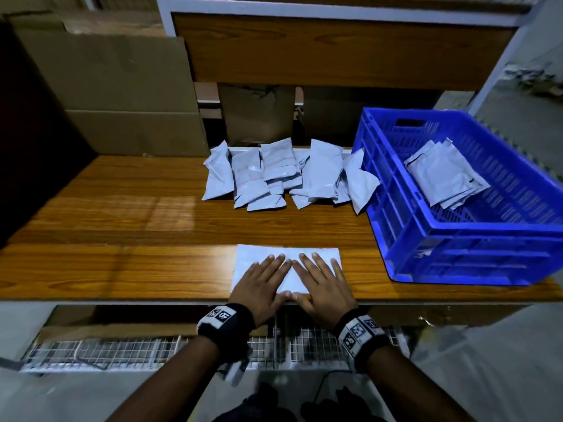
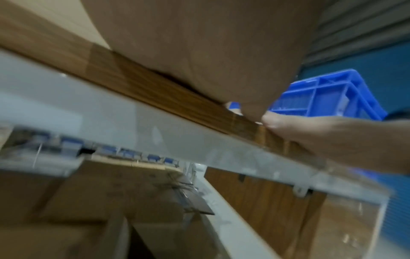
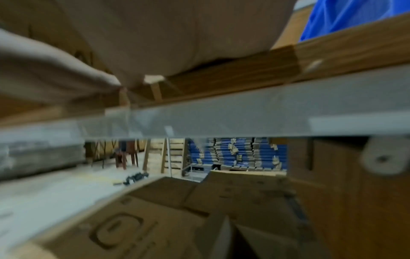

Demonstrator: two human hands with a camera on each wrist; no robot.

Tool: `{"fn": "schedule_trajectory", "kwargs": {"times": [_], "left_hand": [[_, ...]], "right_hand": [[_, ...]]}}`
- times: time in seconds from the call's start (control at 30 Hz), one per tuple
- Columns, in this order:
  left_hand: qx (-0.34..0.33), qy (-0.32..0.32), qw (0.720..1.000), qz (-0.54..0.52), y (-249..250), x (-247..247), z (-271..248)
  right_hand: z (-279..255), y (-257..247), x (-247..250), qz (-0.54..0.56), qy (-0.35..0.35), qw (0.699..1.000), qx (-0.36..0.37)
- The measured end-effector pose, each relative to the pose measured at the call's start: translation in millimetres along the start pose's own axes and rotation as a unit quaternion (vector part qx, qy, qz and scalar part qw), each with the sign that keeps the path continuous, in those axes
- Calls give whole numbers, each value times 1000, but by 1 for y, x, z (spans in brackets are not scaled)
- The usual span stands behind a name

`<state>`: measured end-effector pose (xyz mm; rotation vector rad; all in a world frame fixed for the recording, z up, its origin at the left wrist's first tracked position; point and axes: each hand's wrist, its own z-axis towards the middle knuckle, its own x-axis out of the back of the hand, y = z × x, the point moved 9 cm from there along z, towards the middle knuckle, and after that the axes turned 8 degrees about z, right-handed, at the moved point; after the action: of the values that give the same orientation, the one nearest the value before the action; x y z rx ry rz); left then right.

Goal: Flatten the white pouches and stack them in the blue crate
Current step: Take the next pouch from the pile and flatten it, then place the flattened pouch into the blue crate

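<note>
Flattening step, as I read it. Left hand (image 1: 261,283) and right hand (image 1: 322,283), fingers straight and gripping nothing, press one flat white plastic pouch (image 1: 259,252) at the wooden bench's (image 1: 122,223) front edge. Next: lift it rightwards. Loose white pouches (image 1: 283,175) wait at the back edge. Blue slatted plastic crate (image 1: 457,254), right end, holds a small stack of flattened white pouches (image 1: 446,175).
</note>
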<state>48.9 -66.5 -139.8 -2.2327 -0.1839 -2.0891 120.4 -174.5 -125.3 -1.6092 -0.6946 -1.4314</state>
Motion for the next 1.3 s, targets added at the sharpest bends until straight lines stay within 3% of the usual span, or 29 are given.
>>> {"fn": "schedule_trajectory", "kwargs": {"times": [0.13, 0.23, 0.3, 0.37, 0.43, 0.47, 0.57, 0.63, 0.67, 0.73, 0.83, 1.03, 1.17, 1.23, 1.3], "left_hand": [[-37, 1, 999, 31, -21, 2, -11], [0, 14, 1000, 23, -58, 6, -24], [48, 63, 995, -60, -82, 15, -37], [97, 112, 969, -197, -99, 25, -50], [132, 122, 900, -397, -104, 27, -53], [137, 116, 844, -505, -103, 27, -51], [174, 84, 652, -733, -90, 24, -34], [165, 22, 509, -845, -67, 25, -22], [148, -7, 460, -875, -54, 30, -18], [118, -24, 420, -900, -39, 42, -11], [92, 24, 423, -901, -41, 64, 4], [100, 125, 544, -824, -45, 113, 49], [121, 192, 585, -779, -44, 146, 93], [116, 199, 636, -736, -35, 164, 120], [87, 182, 709, -676, -7, 181, 153]], "right_hand": [[-8, -2, 1, -42, -26, 998, 35], [-15, -8, 13, -53, -10, 997, 58], [-25, -19, 34, -41, 53, 993, 102], [-33, -26, 62, 18, 114, 988, 100], [-33, -28, 90, 93, 152, 982, 62], [-31, -28, 101, 129, 169, 977, 33], [-22, -28, 120, 289, 188, 939, -10], [-18, -39, 130, 370, 192, 909, -16], [-18, -46, 134, 397, 192, 897, -17], [-21, -54, 139, 418, 188, 888, -20], [-26, -51, 143, 411, 159, 897, -14], [-25, -20, 168, 400, 54, 915, -6], [-12, 20, 219, 344, 46, 938, -3], [-3, 47, 252, 301, 61, 952, -10], [4, 85, 290, 263, 80, 961, -21]]}}
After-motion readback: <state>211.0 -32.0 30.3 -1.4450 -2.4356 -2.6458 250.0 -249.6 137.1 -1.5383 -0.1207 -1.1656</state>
